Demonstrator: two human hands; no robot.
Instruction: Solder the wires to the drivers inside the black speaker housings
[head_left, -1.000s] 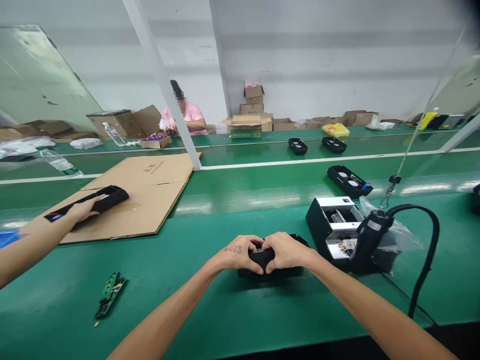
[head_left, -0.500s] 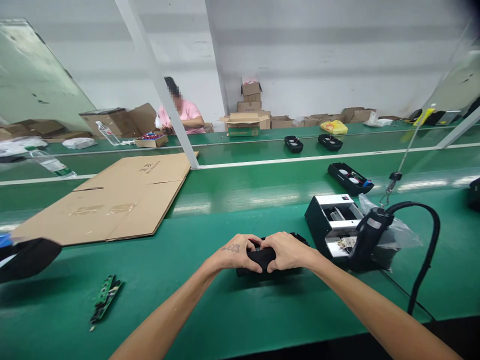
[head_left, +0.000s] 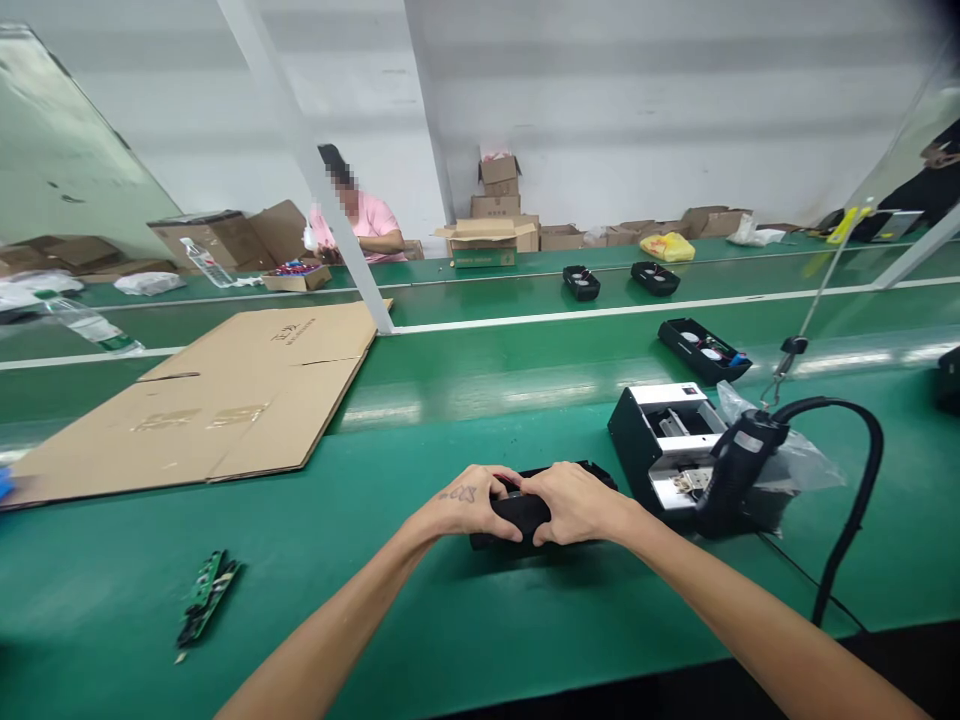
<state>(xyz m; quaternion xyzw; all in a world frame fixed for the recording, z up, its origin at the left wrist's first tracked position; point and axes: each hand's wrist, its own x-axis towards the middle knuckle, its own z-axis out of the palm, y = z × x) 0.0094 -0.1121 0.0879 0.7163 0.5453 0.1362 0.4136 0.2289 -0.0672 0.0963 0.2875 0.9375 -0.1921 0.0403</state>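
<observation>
Both hands, the left hand and right hand, are clamped on the black oblong plastic housing just left of the black-and-white metal box; uneven pressing could pinch its red wires.

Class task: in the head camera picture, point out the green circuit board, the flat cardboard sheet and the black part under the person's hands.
green circuit board (head_left: 204, 597), head view, middle of board.
flat cardboard sheet (head_left: 225, 400), head view, bare centre.
black part (head_left: 517, 513), head view, top between the hands.

black housing mostly hidden under both hands, co-worker's face blurred
</observation>
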